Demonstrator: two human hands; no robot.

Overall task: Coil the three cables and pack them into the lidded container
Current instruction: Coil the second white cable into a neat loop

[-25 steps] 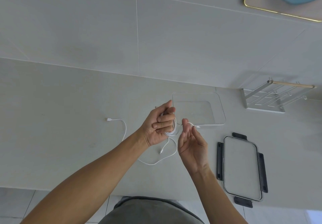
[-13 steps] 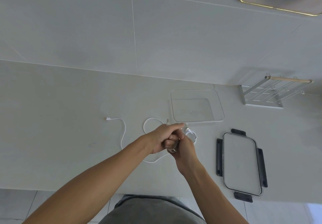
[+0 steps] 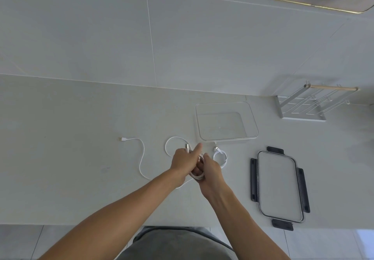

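Head camera looks down on a pale grey desk (image 3: 60, 158) set against a wall of large grey tiles. Both hands meet just in front of the middle of the desk. The left hand (image 3: 183, 163) has its fingers curled round a bundle of white cable loops (image 3: 199, 175), with its thumb stretched forward over the top. The right hand (image 3: 210, 170) grips the same bundle from the other side, its fingers wrapped round the loops, so the two hands touch. A USB plug sticks up just beside the left thumb, and a loose loop of white cable (image 3: 172, 141) arcs out on the desk beyond the left hand.

Left of the hands a second long white cable (image 3: 141, 158) lies uncoiled in a wavy line, its gold-tipped plug pointing left. Just right of the hands a small coiled white cable (image 3: 221, 156) rests on the desk, its plug near the clear rectangular plastic container (image 3: 253, 126), which stands open beyond it with nothing visible inside. The clear lid with four dark grey clip flaps (image 3: 280, 185) lies flat to the right, apart from the container. Farther right, against the wall, stands a white metal rack with a wooden bar (image 3: 299, 116).
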